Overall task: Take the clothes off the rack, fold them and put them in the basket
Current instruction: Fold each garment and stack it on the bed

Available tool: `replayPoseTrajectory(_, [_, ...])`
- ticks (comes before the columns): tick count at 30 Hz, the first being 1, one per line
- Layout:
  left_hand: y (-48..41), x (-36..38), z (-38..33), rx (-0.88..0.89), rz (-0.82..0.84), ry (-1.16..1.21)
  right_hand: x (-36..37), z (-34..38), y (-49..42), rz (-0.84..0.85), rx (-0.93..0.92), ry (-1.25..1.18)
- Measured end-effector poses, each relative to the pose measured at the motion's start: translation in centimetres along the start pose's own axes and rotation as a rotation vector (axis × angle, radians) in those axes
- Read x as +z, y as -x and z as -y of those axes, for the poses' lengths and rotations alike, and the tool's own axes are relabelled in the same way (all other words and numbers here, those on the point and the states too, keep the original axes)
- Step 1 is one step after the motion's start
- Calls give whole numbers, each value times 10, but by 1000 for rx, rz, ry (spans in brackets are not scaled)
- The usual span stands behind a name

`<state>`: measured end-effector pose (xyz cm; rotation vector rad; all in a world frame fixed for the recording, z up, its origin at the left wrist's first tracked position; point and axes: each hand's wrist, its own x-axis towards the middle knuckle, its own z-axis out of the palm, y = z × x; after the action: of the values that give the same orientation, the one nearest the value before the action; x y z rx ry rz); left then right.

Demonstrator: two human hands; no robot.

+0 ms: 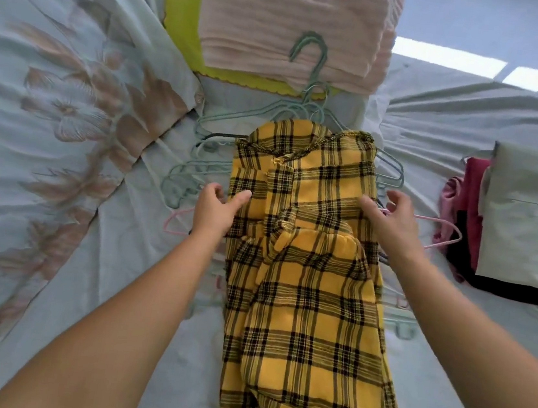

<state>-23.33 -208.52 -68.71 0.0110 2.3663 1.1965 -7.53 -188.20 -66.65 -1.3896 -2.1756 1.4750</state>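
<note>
You're mid-fold: the shirt (308,259) lies on the bed (60,178) over hangers (198,161). Your left hand (216,209) and right hand (391,219) hover loose-fingered at its sides, pinching nothing. Next, probably grip the edges and fold.

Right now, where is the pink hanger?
In the head view, one pink hanger lies on the bed sheet just right of the right hand, between the yellow plaid shirt and the maroon clothes.

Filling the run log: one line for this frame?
stage: folding | yellow plaid shirt flat on bed, over hangers | left hand touching shirt | right hand at edge
</note>
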Motion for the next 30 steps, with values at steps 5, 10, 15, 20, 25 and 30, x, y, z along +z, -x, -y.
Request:
replayPoseTrajectory(5, [-44, -2, -29, -313, 113, 203, 14, 39, -71, 8, 259, -130])
replayPoseTrajectory(10, [-59, -13, -41, -414, 469, 517, 0, 56, -73, 231, 389, -249])
replayPoseTrajectory(15, [-27, -31, -49, -137, 535, 699, -27, 66, -42, 171, 156, -398])
replayPoseTrajectory(20, [46, -64, -27, 171, 659, 524, -66, 48, 50, 427, -212, -279])
replayPoseTrajectory(25, [126, -63, 39, 503, 800, 80, -87, -30, 132, 441, -500, 256])
replayPoseTrajectory(30, [157, -31, 135, 881, 939, -686, -72, -131, 154, 655, -610, 953])
